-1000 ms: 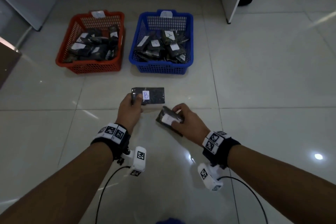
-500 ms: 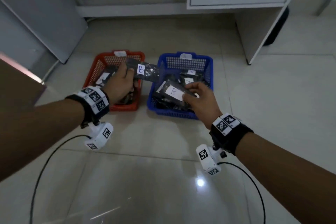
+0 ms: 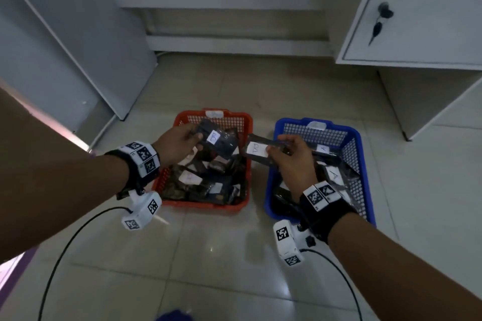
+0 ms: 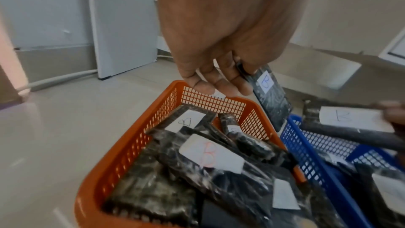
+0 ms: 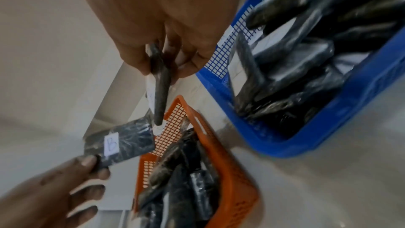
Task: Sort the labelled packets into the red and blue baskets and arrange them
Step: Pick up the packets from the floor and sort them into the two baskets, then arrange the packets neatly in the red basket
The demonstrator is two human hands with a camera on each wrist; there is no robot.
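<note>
Head view: the left hand [image 3: 177,147] pinches a B packet [image 3: 217,142] over the red basket [image 3: 236,207]; the right hand [image 3: 294,161] pinches another B packet [image 3: 257,150] between the red and the blue basket [image 3: 361,177]. Left wrist: red holds B labels, so both likely drop there; right wrist: the grip is edge-on, so a leftward carry comes first.

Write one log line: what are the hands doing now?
left hand: holds B packet over red basket | right hand: holds B packet between baskets
</note>
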